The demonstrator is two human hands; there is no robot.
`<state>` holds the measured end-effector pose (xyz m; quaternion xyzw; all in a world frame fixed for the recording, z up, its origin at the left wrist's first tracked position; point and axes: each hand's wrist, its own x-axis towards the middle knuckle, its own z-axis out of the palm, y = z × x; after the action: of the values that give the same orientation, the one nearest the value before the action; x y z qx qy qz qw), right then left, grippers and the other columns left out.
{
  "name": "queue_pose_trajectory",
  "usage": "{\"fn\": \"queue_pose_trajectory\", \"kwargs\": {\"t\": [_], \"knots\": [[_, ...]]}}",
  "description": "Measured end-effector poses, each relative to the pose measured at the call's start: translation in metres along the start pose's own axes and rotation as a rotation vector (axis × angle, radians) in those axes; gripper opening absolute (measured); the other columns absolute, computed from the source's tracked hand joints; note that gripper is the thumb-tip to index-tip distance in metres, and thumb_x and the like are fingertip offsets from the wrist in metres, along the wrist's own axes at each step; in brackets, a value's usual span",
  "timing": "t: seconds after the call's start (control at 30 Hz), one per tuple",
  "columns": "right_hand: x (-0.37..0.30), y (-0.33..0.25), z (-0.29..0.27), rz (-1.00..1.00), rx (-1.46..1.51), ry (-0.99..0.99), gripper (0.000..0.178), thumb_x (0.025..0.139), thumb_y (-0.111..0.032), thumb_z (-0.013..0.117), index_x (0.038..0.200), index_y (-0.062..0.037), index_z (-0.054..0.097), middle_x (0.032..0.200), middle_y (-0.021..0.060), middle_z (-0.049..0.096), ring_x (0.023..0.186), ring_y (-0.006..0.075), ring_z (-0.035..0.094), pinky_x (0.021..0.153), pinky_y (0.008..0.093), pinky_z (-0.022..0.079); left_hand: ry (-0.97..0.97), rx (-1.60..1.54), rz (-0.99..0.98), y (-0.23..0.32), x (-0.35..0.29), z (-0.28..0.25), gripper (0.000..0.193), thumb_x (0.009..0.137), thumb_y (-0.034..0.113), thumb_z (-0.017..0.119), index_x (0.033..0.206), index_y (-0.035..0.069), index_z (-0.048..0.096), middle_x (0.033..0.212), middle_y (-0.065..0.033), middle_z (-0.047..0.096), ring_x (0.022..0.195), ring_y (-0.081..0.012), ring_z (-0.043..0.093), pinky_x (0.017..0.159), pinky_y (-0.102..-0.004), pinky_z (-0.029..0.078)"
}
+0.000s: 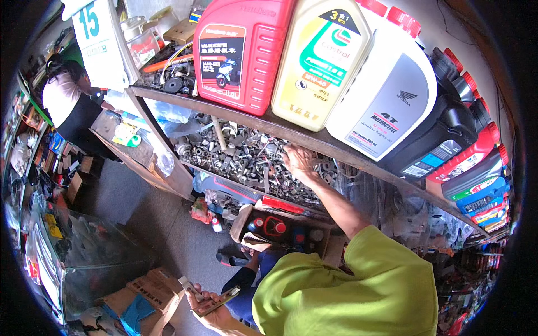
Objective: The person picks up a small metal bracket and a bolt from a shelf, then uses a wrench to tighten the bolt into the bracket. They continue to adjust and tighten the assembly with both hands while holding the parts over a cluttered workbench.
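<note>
My right hand point(301, 162) reaches into a wide bin of loose metal parts point(246, 162), mostly bolts, nuts and small fittings. Its fingers are bent down among the parts, and what they pinch, if anything, is too small to make out. Low in the view, my left hand point(210, 313) is closed around a flat, slim piece point(225, 297) with a pale edge and a dark face. A small whitish part point(186, 284) shows by its fingertips. The kind of either piece is unclear. A pale rod point(218, 133) stands up out of the heap, left of my right hand.
Above the bin, a shelf edge point(224, 108) carries a red oil bottle point(246, 56), a cream one point(319, 67), a white-grey one point(386, 95) and several more. Below sits an open carton point(242, 221) with bottles. Another person point(70, 106) stands far left. A cardboard box point(154, 291) lies lower left.
</note>
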<state>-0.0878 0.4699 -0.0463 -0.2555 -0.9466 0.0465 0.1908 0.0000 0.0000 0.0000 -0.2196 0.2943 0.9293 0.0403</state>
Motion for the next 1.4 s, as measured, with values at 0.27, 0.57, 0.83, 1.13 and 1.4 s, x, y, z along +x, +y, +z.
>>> {"fn": "queue_pose_trajectory", "kwargs": {"t": [0.27, 0.57, 0.83, 1.13, 1.4], "knots": [[0.028, -0.004, 0.063, 0.455, 0.168, -0.113, 0.037, 0.077, -0.035, 0.068, 0.097, -0.0040, 0.067, 0.105, 0.0194, 0.065, 0.098, 0.0356, 0.063, 0.083, 0.0479, 0.050, -0.012, -0.029, -0.013, -0.007, -0.006, -0.001, 0.027, 0.098, 0.025, 0.050, 0.111, 0.001, 0.052, 0.100, -0.0151, 0.060, 0.065, -0.0151, 0.064, 0.043, -0.0259, 0.051], [0.030, -0.004, 0.054, 0.426, 0.127, -0.063, 0.044, 0.072, -0.038, 0.073, 0.101, -0.0055, 0.070, 0.101, 0.0174, 0.068, 0.090, 0.0314, 0.066, 0.081, 0.0422, 0.052, -0.032, -0.064, -0.014, -0.010, -0.006, -0.003, 0.026, 0.099, 0.023, 0.049, 0.111, 0.000, 0.053, 0.104, -0.0169, 0.061, 0.070, -0.0178, 0.065, 0.046, -0.0268, 0.053], [0.043, 0.029, 0.062, 0.208, 0.509, -0.191, 0.031, 0.078, -0.029, 0.069, 0.094, -0.0025, 0.070, 0.084, 0.0126, 0.070, 0.073, 0.0223, 0.065, 0.067, 0.0376, 0.052, -0.066, -0.047, -0.020, -0.008, 0.001, -0.010, 0.027, 0.099, 0.024, 0.049, 0.112, 0.000, 0.053, 0.099, -0.0157, 0.061, 0.070, -0.0167, 0.065, 0.044, -0.0267, 0.053], [0.033, 0.054, 0.057, 0.120, 0.395, -0.168, 0.019, 0.080, -0.024, 0.065, 0.088, -0.0067, 0.069, 0.083, 0.0127, 0.069, 0.074, 0.0250, 0.065, 0.066, 0.0419, 0.051, -0.049, -0.081, -0.059, -0.009, -0.001, -0.011, 0.024, 0.100, 0.023, 0.048, 0.109, 0.001, 0.051, 0.097, -0.0142, 0.059, 0.068, -0.0161, 0.064, 0.044, -0.0276, 0.052], [0.018, 0.071, 0.067, 0.051, 0.059, 0.042, 0.012, 0.080, -0.022, 0.062, 0.083, -0.0127, 0.070, 0.081, 0.0132, 0.068, 0.076, 0.0287, 0.065, 0.068, 0.0468, 0.050, -0.030, -0.107, -0.097, -0.006, 0.002, -0.016, 0.024, 0.100, 0.024, 0.047, 0.108, 0.001, 0.051, 0.095, -0.0121, 0.058, 0.067, -0.0165, 0.063, 0.046, -0.0291, 0.054]]}}
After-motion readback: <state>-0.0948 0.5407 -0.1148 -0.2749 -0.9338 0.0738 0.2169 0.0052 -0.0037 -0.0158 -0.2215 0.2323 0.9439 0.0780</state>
